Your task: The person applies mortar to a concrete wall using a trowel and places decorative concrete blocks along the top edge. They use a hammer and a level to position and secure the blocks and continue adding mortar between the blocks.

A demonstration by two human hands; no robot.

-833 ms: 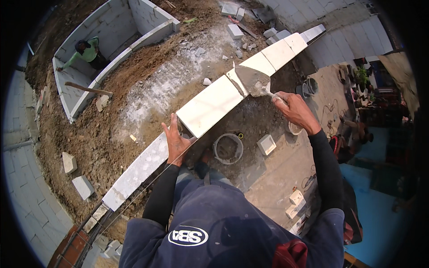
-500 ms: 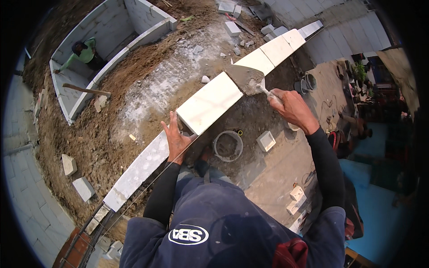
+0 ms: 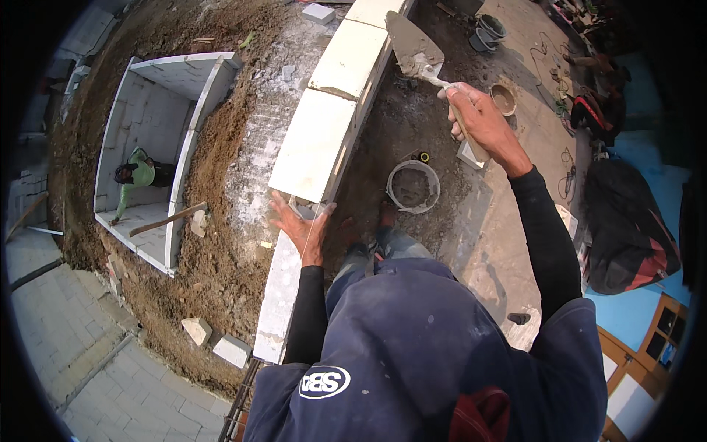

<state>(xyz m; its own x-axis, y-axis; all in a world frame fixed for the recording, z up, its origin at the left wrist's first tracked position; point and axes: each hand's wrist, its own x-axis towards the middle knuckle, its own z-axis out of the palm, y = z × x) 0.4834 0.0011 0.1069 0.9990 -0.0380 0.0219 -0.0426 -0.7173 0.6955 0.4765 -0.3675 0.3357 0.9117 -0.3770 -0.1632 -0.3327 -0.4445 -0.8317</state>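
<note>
My right hand [image 3: 482, 125] grips a pointed trowel [image 3: 416, 51] by its handle. Wet grey mortar coats its blade, which hangs right of the wall top, beside the far blocks. A pale block [image 3: 313, 144] lies on the wall, meeting the far block [image 3: 352, 59] at a thin dark joint. At its near end, my left hand [image 3: 303, 228] is open, with fingers and thumb spread to either side; whether it presses on the block is hard to tell. Below it runs the lower white course [image 3: 276, 302]. A thin string [image 3: 315, 215] passes over that hand.
A bucket of mortar [image 3: 414, 188] stands right of the wall near my feet, with a round yellow-black item [image 3: 423, 157] beside it. Left, across loose soil, a person in green [image 3: 143, 173] is inside a block-walled pit [image 3: 177, 214]. More buckets [image 3: 486, 33] stand far right.
The trowel has moved off the joint between the blocks, out to the right. My view has turned, so the wall runs more straight ahead. My left hand stays at the block's near end.
</note>
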